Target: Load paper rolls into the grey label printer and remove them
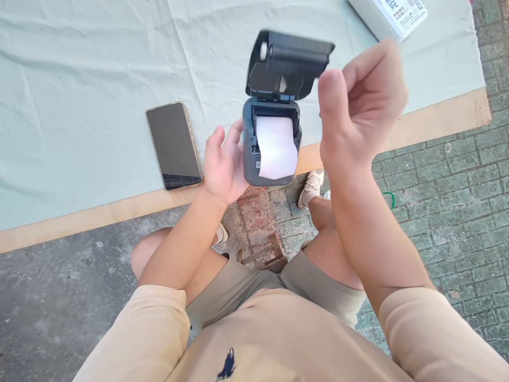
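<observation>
My left hand is closed around the left side of a small dark portable printer, held above the table's front edge. The printer's black lid is swung up on its hinge, showing a roller on its inner side. White paper sits in the compartment, its loose end hanging over the front of the body. Beside the lid, my right hand is raised with bent fingers and the thumb apart, slightly blurred. Its thumb overlaps the lid's corner in view; contact cannot be told. Nothing shows in that hand.
A smartphone with a dark screen lies left of my left hand on the pale cloth. A white box with a printed label stands at the back right. Below the table edge are a small wooden stool and paved ground.
</observation>
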The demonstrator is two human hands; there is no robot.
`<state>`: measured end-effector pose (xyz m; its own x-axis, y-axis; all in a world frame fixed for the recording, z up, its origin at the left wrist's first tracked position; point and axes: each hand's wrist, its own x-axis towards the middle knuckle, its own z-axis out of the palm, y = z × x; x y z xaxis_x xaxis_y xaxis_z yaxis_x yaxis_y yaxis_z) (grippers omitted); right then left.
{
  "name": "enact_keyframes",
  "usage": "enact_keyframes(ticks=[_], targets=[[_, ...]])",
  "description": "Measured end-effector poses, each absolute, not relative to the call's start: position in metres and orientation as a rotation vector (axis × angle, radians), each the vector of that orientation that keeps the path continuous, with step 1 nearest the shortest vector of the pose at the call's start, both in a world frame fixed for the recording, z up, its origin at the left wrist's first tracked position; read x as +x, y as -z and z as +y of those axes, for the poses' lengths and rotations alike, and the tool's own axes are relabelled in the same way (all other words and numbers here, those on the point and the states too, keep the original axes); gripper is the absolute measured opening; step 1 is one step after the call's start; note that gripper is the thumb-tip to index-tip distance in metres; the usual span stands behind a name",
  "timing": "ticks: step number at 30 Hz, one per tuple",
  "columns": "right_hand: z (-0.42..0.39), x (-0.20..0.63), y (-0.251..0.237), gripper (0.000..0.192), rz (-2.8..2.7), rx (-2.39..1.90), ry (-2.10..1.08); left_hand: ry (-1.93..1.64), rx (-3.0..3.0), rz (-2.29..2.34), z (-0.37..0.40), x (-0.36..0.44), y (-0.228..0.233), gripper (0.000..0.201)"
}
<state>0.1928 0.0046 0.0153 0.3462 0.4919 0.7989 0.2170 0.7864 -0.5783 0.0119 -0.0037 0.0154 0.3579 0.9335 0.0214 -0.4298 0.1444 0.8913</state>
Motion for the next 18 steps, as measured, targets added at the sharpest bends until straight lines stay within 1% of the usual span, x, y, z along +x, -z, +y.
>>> enact_keyframes(ticks=[2, 3, 4, 7, 8, 9, 12, 14, 17, 18], targets=[[0.000, 0.194, -0.019, 0.028, -1.446, -0.733, -0.170, -1.048, 1.057, 0.660, -0.005, 0.009, -0.013, 0.053], [-0.003, 0.196, -0.021, 0.017, -1.612, -0.828, -0.186, -1.042, 1.098, 0.674, -0.005, 0.008, -0.011, 0.055], [-0.005, 0.199, -0.024, 0.012, -1.757, -0.946, -0.205, -1.045, 1.137, 0.690, -0.005, 0.007, -0.009, 0.058], [-0.009, 0.206, -0.030, 0.046, -2.031, -1.279, -0.332, -1.053, 1.231, 0.723, -0.005, 0.006, -0.004, 0.066], [-0.009, 0.207, -0.032, 0.053, -2.077, -1.340, -0.378, -1.047, 1.251, 0.728, -0.005, 0.006, -0.003, 0.065], [-0.008, 0.208, -0.033, 0.055, -2.100, -1.382, -0.411, -1.039, 1.262, 0.735, -0.005, 0.006, -0.002, 0.064], [-0.009, 0.207, -0.036, 0.053, -2.050, -1.420, -0.418, -1.048, 1.251, 0.754, -0.005, 0.008, -0.001, 0.055], [-0.012, 0.207, -0.038, 0.047, -1.925, -1.298, -0.420, -1.093, 1.222, 0.765, -0.004, 0.010, -0.003, 0.051], [-0.014, 0.210, -0.039, 0.035, -1.570, -0.924, -0.635, -1.115, 1.139, 0.784, -0.002, 0.010, -0.006, 0.048], [-0.011, 0.211, -0.038, 0.035, -1.396, -0.844, -0.748, -1.102, 1.103, 0.784, 0.000, 0.010, -0.007, 0.048]])
